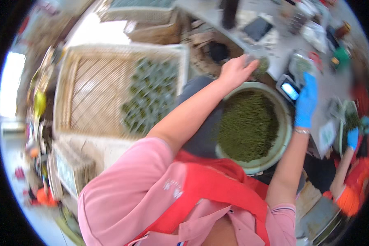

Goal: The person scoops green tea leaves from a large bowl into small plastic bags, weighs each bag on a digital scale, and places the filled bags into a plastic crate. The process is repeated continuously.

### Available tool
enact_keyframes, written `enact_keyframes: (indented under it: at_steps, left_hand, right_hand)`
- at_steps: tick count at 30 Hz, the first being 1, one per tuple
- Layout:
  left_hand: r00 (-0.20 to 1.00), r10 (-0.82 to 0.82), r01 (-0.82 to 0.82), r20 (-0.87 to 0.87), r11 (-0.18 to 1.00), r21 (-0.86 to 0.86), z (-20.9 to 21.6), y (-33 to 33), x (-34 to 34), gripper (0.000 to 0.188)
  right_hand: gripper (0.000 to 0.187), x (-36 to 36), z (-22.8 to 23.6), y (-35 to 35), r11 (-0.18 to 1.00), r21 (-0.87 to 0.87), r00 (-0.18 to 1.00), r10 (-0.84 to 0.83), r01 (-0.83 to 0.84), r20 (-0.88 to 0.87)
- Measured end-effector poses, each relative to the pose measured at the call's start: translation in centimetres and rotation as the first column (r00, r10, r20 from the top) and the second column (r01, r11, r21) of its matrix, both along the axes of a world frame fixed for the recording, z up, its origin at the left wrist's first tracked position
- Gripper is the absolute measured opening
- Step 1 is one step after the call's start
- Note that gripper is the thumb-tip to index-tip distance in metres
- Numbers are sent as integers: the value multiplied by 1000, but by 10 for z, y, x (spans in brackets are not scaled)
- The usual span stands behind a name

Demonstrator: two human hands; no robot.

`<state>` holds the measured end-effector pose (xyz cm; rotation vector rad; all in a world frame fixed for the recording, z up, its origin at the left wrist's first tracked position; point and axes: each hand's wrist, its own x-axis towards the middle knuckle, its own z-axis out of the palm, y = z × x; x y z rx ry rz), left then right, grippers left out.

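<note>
My bare left hand is closed on the top of a small clear plastic bag with green leaf-like bits in it, just beyond a round pale-green basin. A heap of loose green dried leaves fills most of that basin. To its right, my right hand in a blue glove is beside a small scale with a lit display. The glove's fingertips reach a second clear bag of green bits. Blur hides whether they grip it.
On the left, a large shallow crate holds rows of small filled bags. More crates stand behind it. Red scissors and a dark flat object lie on the grey table. A co-worker's blue-gloved hands work at far right.
</note>
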<state>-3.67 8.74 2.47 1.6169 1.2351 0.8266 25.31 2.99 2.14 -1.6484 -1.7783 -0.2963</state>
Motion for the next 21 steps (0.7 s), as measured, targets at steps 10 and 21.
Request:
enact_keyframes:
  at_steps: [10,21]
  left_hand:
    - [448,607,-510,-657,777,370,13,-108,-342,49]
    - [517,136,-383,-845,920,-86,-108,-128,-414,61]
  right_hand:
    - [32,-54,-15,-116,936,-309,785,-63,-168,-616]
    - [32,-129,-107,-165,746,-654,977,-25,-123,-213]
